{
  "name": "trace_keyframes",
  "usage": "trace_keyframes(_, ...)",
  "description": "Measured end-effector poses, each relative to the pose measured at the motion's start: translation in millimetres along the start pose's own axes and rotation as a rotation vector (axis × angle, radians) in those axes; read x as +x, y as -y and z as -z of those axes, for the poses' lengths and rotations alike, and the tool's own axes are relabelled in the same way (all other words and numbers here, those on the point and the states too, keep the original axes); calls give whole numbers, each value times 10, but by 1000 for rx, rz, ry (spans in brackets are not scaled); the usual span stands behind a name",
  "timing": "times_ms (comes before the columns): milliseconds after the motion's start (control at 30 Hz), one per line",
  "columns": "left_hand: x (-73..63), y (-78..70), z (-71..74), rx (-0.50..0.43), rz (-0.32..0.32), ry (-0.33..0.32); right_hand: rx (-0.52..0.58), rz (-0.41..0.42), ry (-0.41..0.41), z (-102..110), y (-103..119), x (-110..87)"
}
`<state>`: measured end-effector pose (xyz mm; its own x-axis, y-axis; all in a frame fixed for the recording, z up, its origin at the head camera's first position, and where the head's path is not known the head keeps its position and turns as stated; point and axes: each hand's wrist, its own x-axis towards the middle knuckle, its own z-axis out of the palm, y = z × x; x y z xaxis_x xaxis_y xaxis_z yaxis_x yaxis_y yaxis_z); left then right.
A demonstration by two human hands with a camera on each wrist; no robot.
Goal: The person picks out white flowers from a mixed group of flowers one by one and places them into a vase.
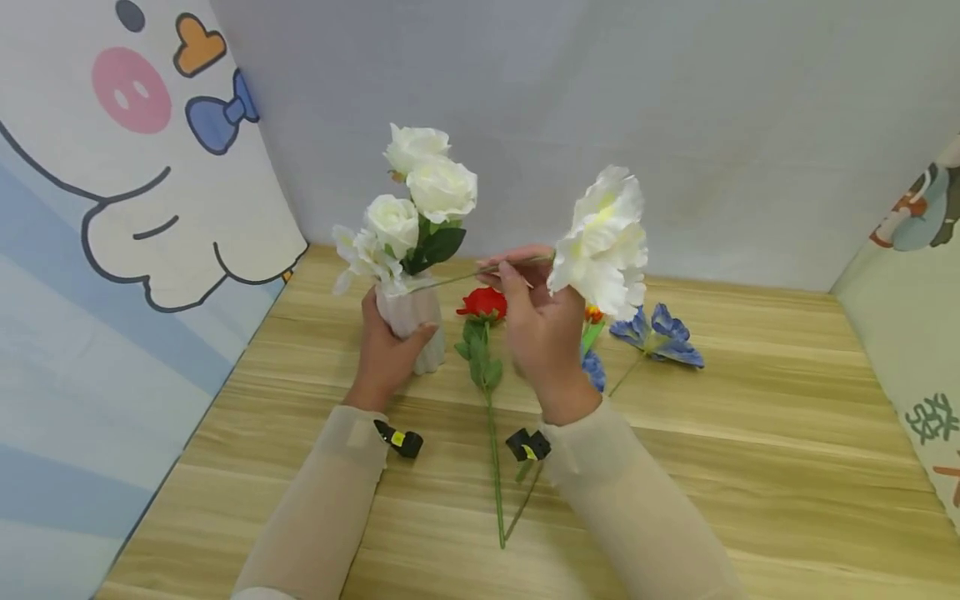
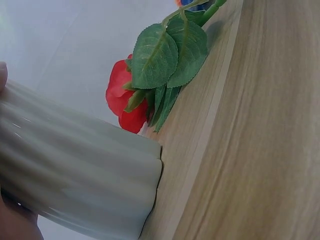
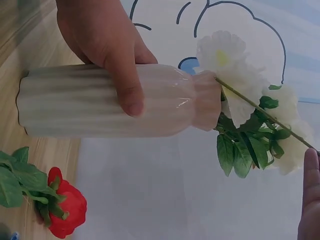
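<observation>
My left hand [image 1: 386, 354] grips a white ribbed vase [image 1: 420, 329], thumb across its front, and the vase stands upright on the table. Out of its mouth rise white roses [image 1: 442, 187] and a white, loose-petalled flower [image 1: 367, 254]. Between thumb and fingers, my right hand [image 1: 551, 342] pinches the thin stem [image 1: 457, 279] of a large white ruffled flower [image 1: 603, 242]. That bloom is to the right, with its stem slanting left. In the right wrist view, the stem [image 3: 260, 110] reaches the rim of the vase [image 3: 165, 112], and only part of the right hand [image 3: 311, 195] shows.
A red rose [image 1: 483, 304] with a long green stem lies on the wooden table [image 1: 780, 433], right of the vase. Blue flowers [image 1: 663, 337] and a small orange-red flower [image 1: 594, 314] lie behind the right wrist, partly hidden. A cartoon-printed panel [image 1: 187, 183] stands at left.
</observation>
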<state>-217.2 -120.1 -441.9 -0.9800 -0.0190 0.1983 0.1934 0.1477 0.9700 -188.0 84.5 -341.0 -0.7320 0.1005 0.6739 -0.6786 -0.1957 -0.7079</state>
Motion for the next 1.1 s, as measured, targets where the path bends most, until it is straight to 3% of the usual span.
trace_keyframes(200,1,1,-8,17,-63,-11,-4,134,38,-25,89,53)
trace_keyframes(300,8,15,-5,18,-83,-20,-32,101,72,-88,60,45)
trace_keyframes(567,21,87,4,-6,-96,-9,-246,89,156,-224,-59,79)
trace_keyframes(633,24,87,5,-15,-97,-10,-319,-45,186,-239,-9,75)
trace_keyframes(733,24,72,7,-21,-90,-11,-414,-369,270,-265,131,92)
trace_keyframes(800,25,64,9,-16,-90,-6,-500,-527,342,-290,195,109)
trace_keyframes(833,25,62,11,-14,-90,-4,-490,-494,348,-311,196,144)
trace_keyframes(867,24,60,13,-10,-90,-1,-508,-401,354,-334,188,186)
trace_keyframes(967,22,59,19,0,-81,7,-573,64,318,-400,77,296)
trace_keyframes(1033,19,59,23,-4,-67,15,-583,308,288,-442,0,347)
trace_keyframes(1100,16,65,30,-7,-50,32,-661,340,326,-472,-40,352)
